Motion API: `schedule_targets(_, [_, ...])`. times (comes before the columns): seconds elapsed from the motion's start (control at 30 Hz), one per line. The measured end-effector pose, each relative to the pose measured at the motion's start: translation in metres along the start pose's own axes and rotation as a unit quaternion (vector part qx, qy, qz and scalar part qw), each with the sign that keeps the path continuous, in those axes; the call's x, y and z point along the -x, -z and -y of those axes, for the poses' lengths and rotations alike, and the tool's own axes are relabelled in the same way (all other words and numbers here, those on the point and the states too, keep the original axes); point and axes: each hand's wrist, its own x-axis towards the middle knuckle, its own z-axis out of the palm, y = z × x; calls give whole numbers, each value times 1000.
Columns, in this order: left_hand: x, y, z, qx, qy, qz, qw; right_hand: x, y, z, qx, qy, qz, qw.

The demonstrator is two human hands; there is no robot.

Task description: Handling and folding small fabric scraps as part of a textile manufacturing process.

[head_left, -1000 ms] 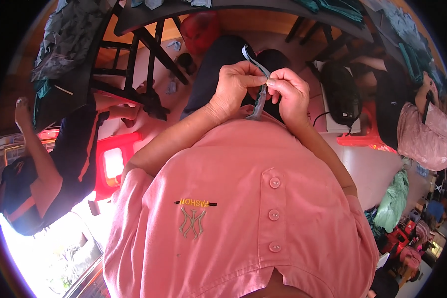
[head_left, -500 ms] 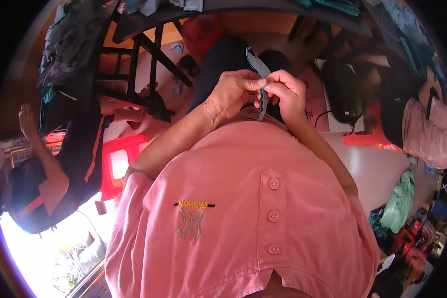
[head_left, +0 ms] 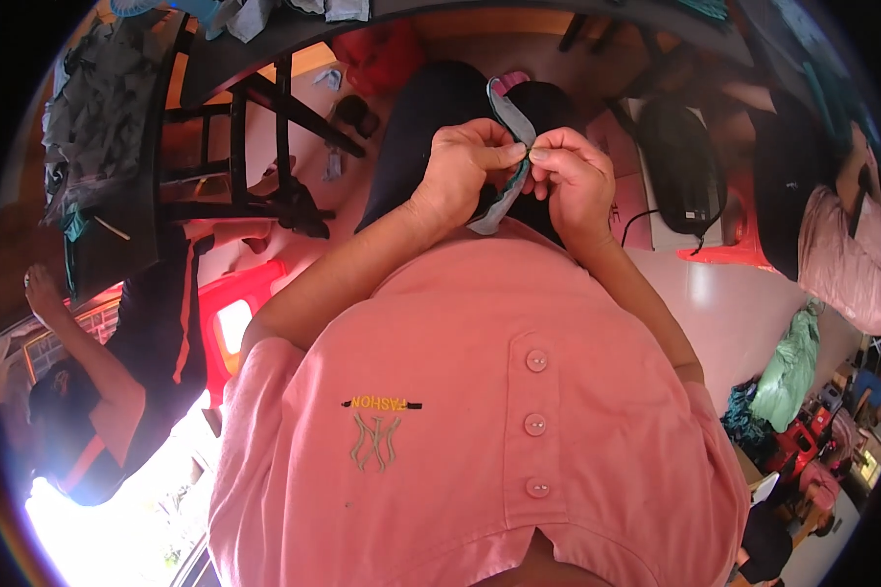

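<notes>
Pinching a grey fabric strip (head_left: 507,186) between fingertips, the left hand (head_left: 465,166) and right hand (head_left: 573,176) are meeting thumb to thumb. Both are hovering over dark-trousered knees (head_left: 440,108).

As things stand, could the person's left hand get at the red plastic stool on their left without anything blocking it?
Probably not at once. The left hand is pinching the grey fabric strip together with the right hand, so it is occupied. The red stool sits low beside the left elbow, with no obstacle visible between.

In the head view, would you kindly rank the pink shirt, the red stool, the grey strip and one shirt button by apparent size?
1. Pink shirt, nearest the camera, so inflated.
2. Red stool.
3. Grey strip, pinched by left hand and right hand.
4. Shirt button.
</notes>
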Motion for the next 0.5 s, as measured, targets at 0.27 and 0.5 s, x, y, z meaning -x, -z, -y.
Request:
schedule_targets(0.27, [-7,5,-4,-152,-126,-5,980,-15,-4,2,17,7,-9,1000])
schedule_targets(0.5, [-18,-10,-7,3,59,6,998,-16,10,-7,45,29,-34,998])
